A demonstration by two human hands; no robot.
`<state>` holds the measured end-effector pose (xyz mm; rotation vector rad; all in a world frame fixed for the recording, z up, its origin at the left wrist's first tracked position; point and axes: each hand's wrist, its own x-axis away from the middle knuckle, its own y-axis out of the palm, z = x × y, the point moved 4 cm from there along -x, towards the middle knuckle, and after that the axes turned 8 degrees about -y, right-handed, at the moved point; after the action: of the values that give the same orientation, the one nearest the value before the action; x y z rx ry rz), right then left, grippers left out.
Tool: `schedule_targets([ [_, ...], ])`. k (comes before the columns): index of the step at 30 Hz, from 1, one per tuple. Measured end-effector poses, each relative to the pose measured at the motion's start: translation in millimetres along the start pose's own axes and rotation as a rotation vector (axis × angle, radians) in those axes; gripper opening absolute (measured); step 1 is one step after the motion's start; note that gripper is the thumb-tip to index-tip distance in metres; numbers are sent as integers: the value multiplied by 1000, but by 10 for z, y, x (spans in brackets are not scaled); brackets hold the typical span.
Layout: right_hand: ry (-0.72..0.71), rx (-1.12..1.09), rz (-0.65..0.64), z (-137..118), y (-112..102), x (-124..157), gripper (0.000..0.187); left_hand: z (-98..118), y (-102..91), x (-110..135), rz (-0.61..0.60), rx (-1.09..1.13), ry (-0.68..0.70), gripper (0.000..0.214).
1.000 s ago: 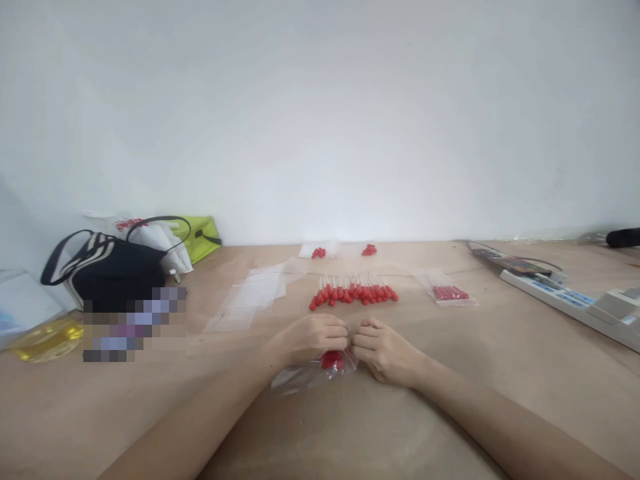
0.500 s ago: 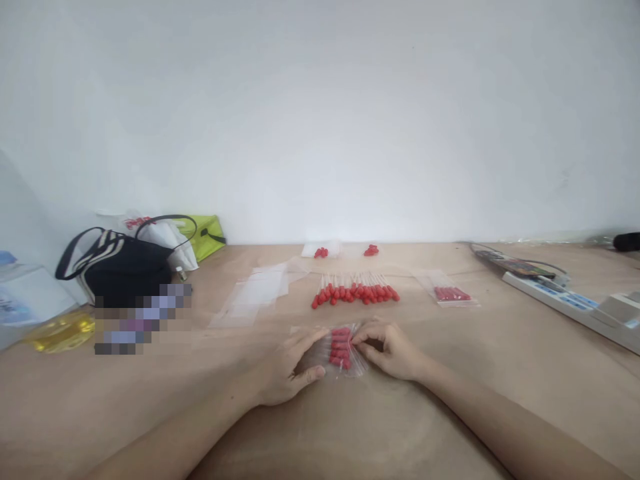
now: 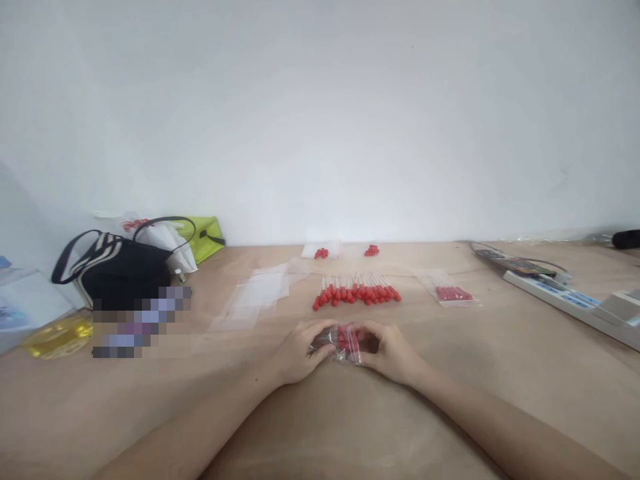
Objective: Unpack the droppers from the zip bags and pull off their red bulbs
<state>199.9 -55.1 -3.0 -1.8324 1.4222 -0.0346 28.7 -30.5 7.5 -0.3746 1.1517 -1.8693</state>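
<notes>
On the counter [image 3: 300, 433], away from its back edge, left hand [image 3: 300, 353] and right hand [image 3: 393, 353] clamp a clear bag [image 3: 345, 359]; likely sealing, next calling for even pinching.

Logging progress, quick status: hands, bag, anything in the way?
Left hand and right hand holding opposite ends of clear bag. Red tips inside. Loose red-tipped sticks beyond, apart from hands.

My arms, bare as far as seen.
Left hand [image 3: 299, 355] and right hand [image 3: 393, 355] uncovered; forearms [image 3: 475, 405] taper toward wrists; small dark spot [image 3: 257, 379] on the left.
</notes>
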Motion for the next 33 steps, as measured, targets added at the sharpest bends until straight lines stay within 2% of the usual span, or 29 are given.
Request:
schedule_targets([
  [6,-8,88,14,-100,-15,-6,17,34,-29,12,-25,42,25,33],
  [11,65,31,20,-31,-127,37,12,15,-30,4,-47,59,-10,33],
  [16,79,56,9,25,-144,39,31,-5,-26,6,-45,65,-45,33],
  [19,85,107,36,8,-147,13,25,-13,-26,7,-42,66,-61,33],
  [24,149,6,13,-2,-161,28,16,-18,-24,-3,-47,47,-78,33],
  [29,107,-83,-59,10,-139,42,21,-30,-23,-6,-38,37,-89,34],
  [33,107,28,-79,13,-135,2,19,-28,-26,-2,-31,44,-76,33],
])
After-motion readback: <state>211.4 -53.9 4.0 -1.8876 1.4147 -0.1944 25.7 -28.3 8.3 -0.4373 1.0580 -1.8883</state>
